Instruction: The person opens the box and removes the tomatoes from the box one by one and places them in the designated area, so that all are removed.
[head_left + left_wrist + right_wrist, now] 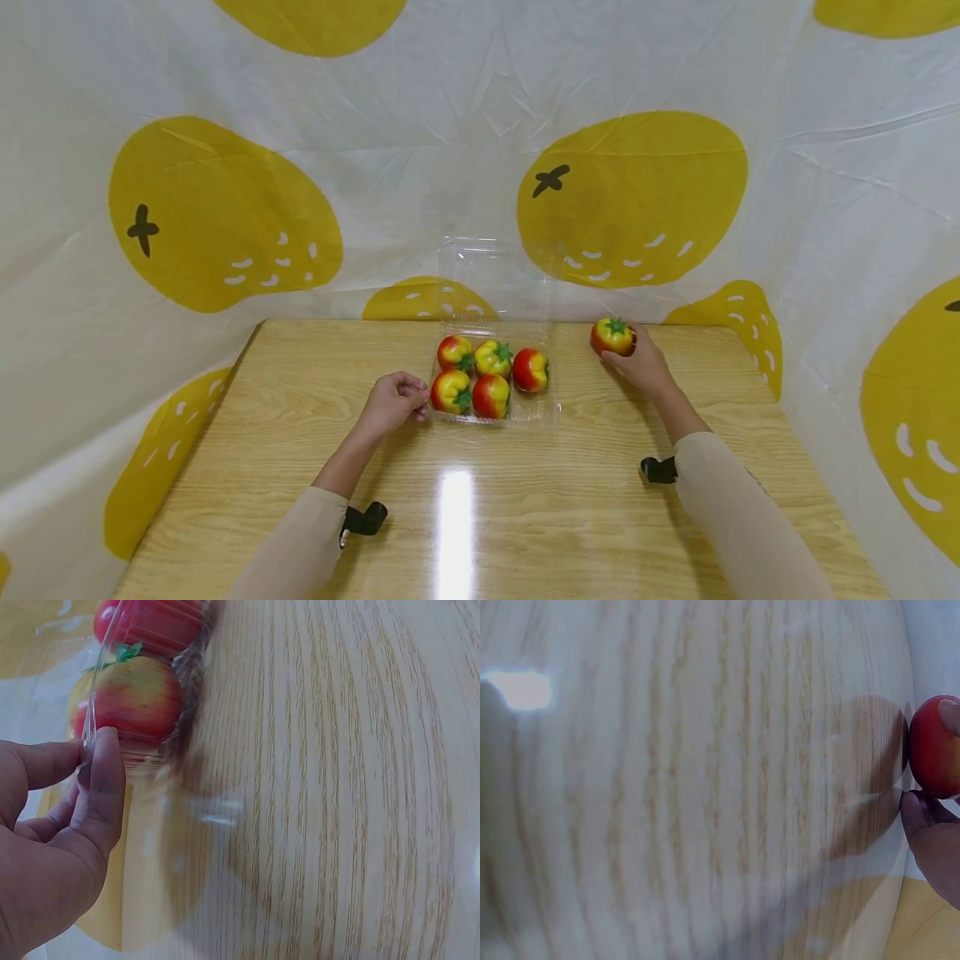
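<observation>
A clear plastic clamshell box (534, 410) lies on the table with its lid (495, 275) raised at the back. Inside it sit several red-and-yellow tomatoes (491, 396) with green leafy tops, two rows at the left and one at the right. My left hand (392, 404) pinches the box's left front rim between thumb and fingers; the left wrist view shows this rim and a tomato (142, 701) behind the plastic. Off to the right of the box, my right hand (641, 360) grips another tomato (611, 336), its green top facing up. In the right wrist view that tomato (930, 746) is partly cut off.
The wooden table (300, 467) ends at the back against a white cloth (420, 167) printed with yellow fruit, which also hangs at both sides. A bright light reflection lies on the tabletop in front of the box.
</observation>
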Demonstrator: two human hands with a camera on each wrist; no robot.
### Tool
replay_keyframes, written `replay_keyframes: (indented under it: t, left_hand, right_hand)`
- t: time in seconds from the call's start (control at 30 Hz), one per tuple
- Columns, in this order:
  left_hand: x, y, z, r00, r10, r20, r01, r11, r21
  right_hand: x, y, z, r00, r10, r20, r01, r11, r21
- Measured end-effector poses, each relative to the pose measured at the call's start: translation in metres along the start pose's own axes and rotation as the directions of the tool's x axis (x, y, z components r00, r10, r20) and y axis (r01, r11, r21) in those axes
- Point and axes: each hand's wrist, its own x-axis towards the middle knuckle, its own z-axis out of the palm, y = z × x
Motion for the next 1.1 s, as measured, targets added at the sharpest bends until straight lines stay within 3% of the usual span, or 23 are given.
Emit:
replay_keyframes:
  t: [0.17,0.43,0.77,1.1]
  left_hand:
    - [-0.002,0.002,-0.002,1.000,-0.005,-0.002,0.005,1.000,0.005]
    - [-0.003,0.002,-0.001,1.000,0.004,0.004,-0.004,1.000,0.007]
    - [-0.002,0.002,-0.002,1.000,-0.006,0.020,0.006,1.000,0.001]
    - [0.001,-0.002,-0.004,0.999,-0.026,0.034,0.028,0.999,-0.035]
  right_hand:
    - [-0.010,-0.004,-0.004,0.999,0.039,0.016,-0.039,0.998,0.044]
    - [-0.027,0.006,-0.020,0.998,0.060,0.032,-0.061,0.998,0.029]
    - [-0.048,0.004,-0.027,0.999,-0.046,-0.021,0.047,0.999,0.022]
    - [-0.072,-0.025,-0.023,0.979,-0.197,-0.043,0.198,0.980,0.006]
